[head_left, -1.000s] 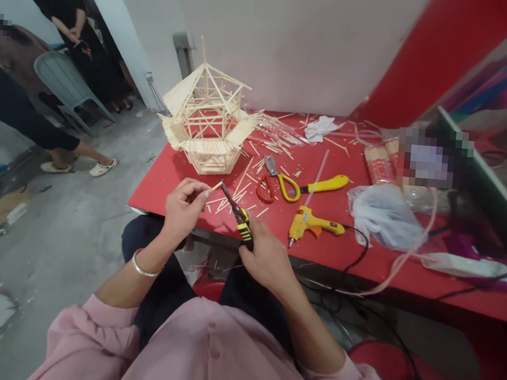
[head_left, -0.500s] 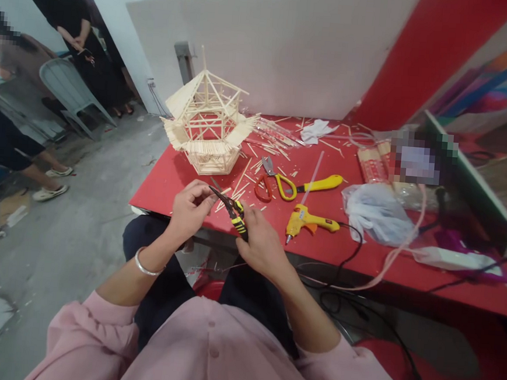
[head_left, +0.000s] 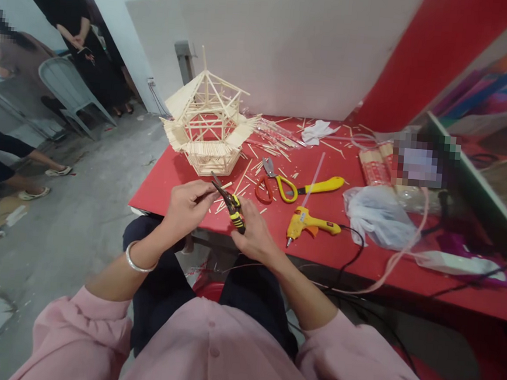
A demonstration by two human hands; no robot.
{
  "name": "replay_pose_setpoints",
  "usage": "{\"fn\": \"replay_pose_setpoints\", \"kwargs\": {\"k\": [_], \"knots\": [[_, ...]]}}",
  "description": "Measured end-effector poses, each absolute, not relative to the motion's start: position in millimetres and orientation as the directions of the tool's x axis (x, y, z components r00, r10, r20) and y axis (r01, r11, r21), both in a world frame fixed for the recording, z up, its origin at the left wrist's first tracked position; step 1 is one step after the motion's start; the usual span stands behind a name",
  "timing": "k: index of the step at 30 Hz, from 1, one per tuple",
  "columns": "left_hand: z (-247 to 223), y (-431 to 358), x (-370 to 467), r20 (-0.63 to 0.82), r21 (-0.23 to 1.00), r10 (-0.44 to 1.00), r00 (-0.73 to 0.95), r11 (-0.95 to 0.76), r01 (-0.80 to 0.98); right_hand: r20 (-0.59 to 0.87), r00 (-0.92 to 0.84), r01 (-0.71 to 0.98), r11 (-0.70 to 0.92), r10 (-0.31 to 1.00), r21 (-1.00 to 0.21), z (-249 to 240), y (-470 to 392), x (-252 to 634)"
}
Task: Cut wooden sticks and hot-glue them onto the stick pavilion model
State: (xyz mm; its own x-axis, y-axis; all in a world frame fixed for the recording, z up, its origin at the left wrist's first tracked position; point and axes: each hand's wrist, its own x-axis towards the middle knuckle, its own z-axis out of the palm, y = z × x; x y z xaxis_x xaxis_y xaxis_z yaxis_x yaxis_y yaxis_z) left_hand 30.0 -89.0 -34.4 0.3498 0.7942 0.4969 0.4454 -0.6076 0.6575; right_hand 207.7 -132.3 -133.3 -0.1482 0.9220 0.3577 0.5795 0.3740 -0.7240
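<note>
My right hand (head_left: 254, 231) is wrapped round the yellow and black handles of a pair of pliers (head_left: 234, 210) above the table's front edge. The pliers' dark jaws point up and left, a little apart. Fingers pinched, my left hand (head_left: 189, 207) is beside the jaws; whatever it grips is too small to make out. Just beyond both hands stands a pavilion-like model of thin wooden sticks (head_left: 209, 131), with a partly covered roof. Loose sticks (head_left: 243, 180) are scattered between the model and the red-and-yellow-handled scissors (head_left: 275, 183).
On the red table (head_left: 152, 185) are a yellow glue gun (head_left: 310, 222), a yellow-handled tool (head_left: 324, 185), a plastic bag (head_left: 378, 217), stick packs (head_left: 374, 164) and crumpled tissue (head_left: 318, 132). A cord runs off the front edge. People and a chair (head_left: 68, 87) are at left.
My left hand and wrist have shifted slightly left. The pliers have turned a little and their jaws sit further apart. At far left, a person's legs have moved.
</note>
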Motion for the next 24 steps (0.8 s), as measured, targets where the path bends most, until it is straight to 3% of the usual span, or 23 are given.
{"fn": "replay_pose_setpoints", "kwargs": {"k": [5, 15, 18, 20, 24], "knots": [[-39, -83, 28, 0.484, 0.645, 0.777, 0.403, -0.628, 0.435, 0.310, -0.182, 0.561, 0.357, 0.933, -0.747, -138, -134, 209], [-40, -79, 29, 0.313, 0.820, 0.868, 0.385, -0.451, 0.351, 0.266, -0.161, 0.570, 0.310, 0.950, -0.761, -139, -136, 209], [-39, -76, 27, 0.161, 0.923, 0.911, 0.380, -0.276, 0.270, 0.263, -0.167, 0.588, 0.310, 0.950, -0.747, -140, -135, 208], [-39, -73, 24, -0.016, 0.982, 0.903, 0.430, -0.067, 0.178, 0.289, -0.193, 0.595, 0.346, 0.938, -0.726, -140, -135, 209], [-38, -67, 15, -0.273, 0.957, 0.780, 0.563, 0.280, 0.077, 0.317, -0.232, 0.597, 0.392, 0.920, -0.700, -138, -137, 213]]}}
